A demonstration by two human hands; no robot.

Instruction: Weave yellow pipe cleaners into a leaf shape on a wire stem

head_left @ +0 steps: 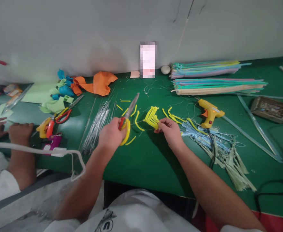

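The left grip (111,133) is closed around the yellow-and-red handles of a pair of scissors (132,104), blades pointing away from the person. The right grip (169,130) is pinched, thumb against fingers, on the lower right corner of a yellow ribbed piece (151,116), which is at the middle of the green worktop (141,164).

Loose yellow strips (138,121) lie close on both sides of that piece. Left of the scissors is a spread of thin, shiny clear strands (96,127). Just beyond the right grip, pale blue and green tassels (228,149) crowd the surface, with a yellow glue gun (211,112) at their far edge. Further right are long clear sticks (257,124) and a brown box (264,109) of small bits.

At the back are two bundles of coloured sticks (218,86), a white ball (165,69), a blurred-out bright panel (148,61) and crumpled orange sheets (105,83). Far left, beside more scissors (64,116), are a co-worker's hands (20,131); a white cable (35,149) crosses nearer the viewer.

The yellow ribbed piece is bright, made of narrow strips side by side, bent into a chevron.
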